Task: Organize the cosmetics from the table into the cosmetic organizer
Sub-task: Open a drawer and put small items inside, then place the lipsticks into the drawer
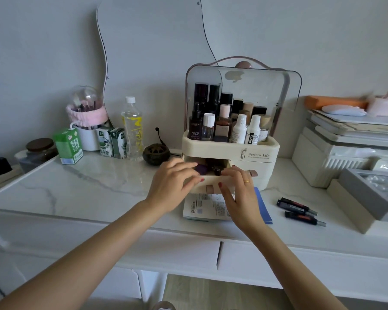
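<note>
The cream cosmetic organizer (259, 151) stands at the middle of the marble table, its clear lid up and its top shelf filled with several bottles (224, 121). Its left drawer (212, 180) is pulled out, with dark small items inside. My left hand (173, 184) rests on the drawer's left front corner, fingers over the rim. My right hand (239, 193) touches the drawer's right front edge, thumb against the face. Under the drawer lie white sachets (205, 206) and a blue packet (263, 206). Two dark tubes (300, 211) lie on the table to the right.
At the left stand milk cartons (68, 145), a water bottle (132, 128), a brush holder (87, 117), a dark jar (39, 148) and a small incense burner (156, 153). Stacked white and grey boxes (349, 153) fill the right side. A wavy mirror (152, 41) leans on the wall.
</note>
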